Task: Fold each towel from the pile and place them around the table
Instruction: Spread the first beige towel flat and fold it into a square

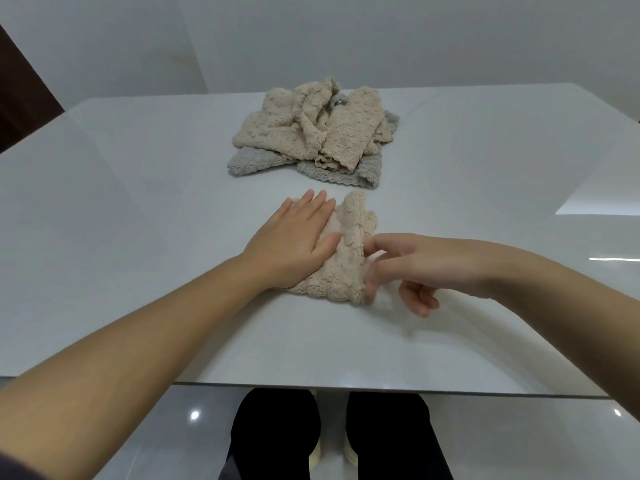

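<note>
Left hand [294, 244] lies spread flat on the fluffy beige towel [346, 268]; loosely curled right hand [419, 268] touches its right edge.

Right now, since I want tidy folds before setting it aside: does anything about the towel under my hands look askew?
Yes. The beige towel is not squared: its far end juts out beside the left hand as an uneven, bumpy flap, and the edge by the right hand runs crooked.
</note>
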Tool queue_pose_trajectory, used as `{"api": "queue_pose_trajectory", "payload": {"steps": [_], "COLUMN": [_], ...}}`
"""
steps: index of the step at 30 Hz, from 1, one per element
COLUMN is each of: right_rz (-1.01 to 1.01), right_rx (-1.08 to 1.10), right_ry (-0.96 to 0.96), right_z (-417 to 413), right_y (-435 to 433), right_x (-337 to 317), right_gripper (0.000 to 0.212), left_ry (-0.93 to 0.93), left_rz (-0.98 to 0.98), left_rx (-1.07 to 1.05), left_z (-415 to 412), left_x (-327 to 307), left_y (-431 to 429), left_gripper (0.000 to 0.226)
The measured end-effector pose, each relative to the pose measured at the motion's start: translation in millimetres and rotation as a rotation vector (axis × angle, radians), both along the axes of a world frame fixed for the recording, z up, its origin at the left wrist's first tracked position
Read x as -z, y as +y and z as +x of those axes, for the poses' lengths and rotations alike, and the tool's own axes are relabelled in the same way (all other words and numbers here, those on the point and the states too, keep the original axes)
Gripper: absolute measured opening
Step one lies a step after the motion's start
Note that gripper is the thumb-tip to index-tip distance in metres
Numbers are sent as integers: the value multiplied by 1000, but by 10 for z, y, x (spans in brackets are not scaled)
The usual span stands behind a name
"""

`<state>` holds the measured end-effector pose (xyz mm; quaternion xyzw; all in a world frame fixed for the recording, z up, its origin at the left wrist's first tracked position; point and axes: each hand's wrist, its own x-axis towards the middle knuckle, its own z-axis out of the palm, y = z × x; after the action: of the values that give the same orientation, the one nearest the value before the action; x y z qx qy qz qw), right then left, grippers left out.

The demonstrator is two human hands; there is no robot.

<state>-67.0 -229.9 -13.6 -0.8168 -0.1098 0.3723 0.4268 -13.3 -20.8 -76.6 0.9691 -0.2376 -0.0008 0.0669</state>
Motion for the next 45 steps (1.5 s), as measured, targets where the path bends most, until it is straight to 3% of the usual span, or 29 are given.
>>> {"api": "queue_pose_trajectory", "payload": {"steps": [3, 7, 9, 11, 14, 19, 26, 45], "right_rz": [-62, -182, -287, -371, -579, -685, -633, -703], "right_rx": [92, 364, 358, 262, 128, 82, 186, 156], "right_ry": [-115, -626, -854, -938, -918, -837, -818, -811], "right_z": [-13, 81, 119, 153, 181, 131, 65, 89], "right_y": [-63, -5, 167, 396, 707, 816, 781, 775], "right_x": [-27, -31, -1, 52, 195, 514, 649, 658], "right_gripper": [28, 24, 35, 42, 61, 65, 68, 69], "left_ry": [-10, -7, -3, 1, -42, 24, 118, 74], "left_rz": [43, 49, -8, -97, -159, -59, -28, 2], "left_rx": [-1, -5, -23, -77, -121, -54, -71, -80], "left_z": [-5, -6, -19, -24, -33, -114, -107, -144], "left_x": [-5, -13, -43, -115, -234, -137, -39, -30], "left_y": [-3, -12, -12, 22, 126, 229, 215, 206], "left_gripper": [74, 64, 62, 58, 56, 56, 57, 58]}}
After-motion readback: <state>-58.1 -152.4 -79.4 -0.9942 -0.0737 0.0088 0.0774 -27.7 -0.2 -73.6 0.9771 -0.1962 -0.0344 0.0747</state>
